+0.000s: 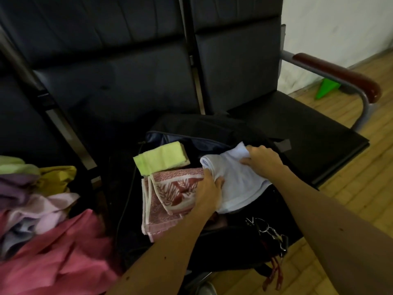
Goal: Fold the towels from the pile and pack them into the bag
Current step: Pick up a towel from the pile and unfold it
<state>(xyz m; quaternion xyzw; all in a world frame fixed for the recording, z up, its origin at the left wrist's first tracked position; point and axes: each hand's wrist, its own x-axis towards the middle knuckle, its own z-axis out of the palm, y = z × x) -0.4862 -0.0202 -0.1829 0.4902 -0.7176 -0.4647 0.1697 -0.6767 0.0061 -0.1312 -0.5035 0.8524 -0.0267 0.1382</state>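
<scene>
Your forearms: both are bare and reach forward from the lower edge of the view toward the bag.
Pile: your heap of loose pink, lilac, purple, yellow and green towels (53, 237) lies at your lower left, just beside the bag.
Left hand: your left hand (209, 188) rests over the edge of the patterned towel, and its fingers curl into the near left fold of the pale towel, gripping it.
Right hand: your right hand (263, 158) pinches the far corner of the same towel, with the fingers bent over the cloth.
Task thing: the pale blue-white folded towel (240, 184) sits in the right half of the bag's opening, held between your hands, with its near edge draped over the dark interior.
Bag: the black soft fabric bag (212, 126) lies unzipped on the seat, showing a strip of blue lining along its far side.
Packed: a light green folded towel (161, 159) lies at the far left of the opening. Nearer to you, a pink folded towel with a leaf pattern and white border (168, 201) lies touching it.
Clips: a cluster of metal rings and clips (268, 231) hangs at the bag's near right corner, with red straps below.
Surface: a row of black padded seats (119, 81) on grey metal framing carries everything. A dark red armrest (340, 73) ends the row on the right.
Room: a light wooden plank floor (350, 199) meets a white wall (340, 24), and a small bright green object (325, 89) stands beyond the armrest.
</scene>
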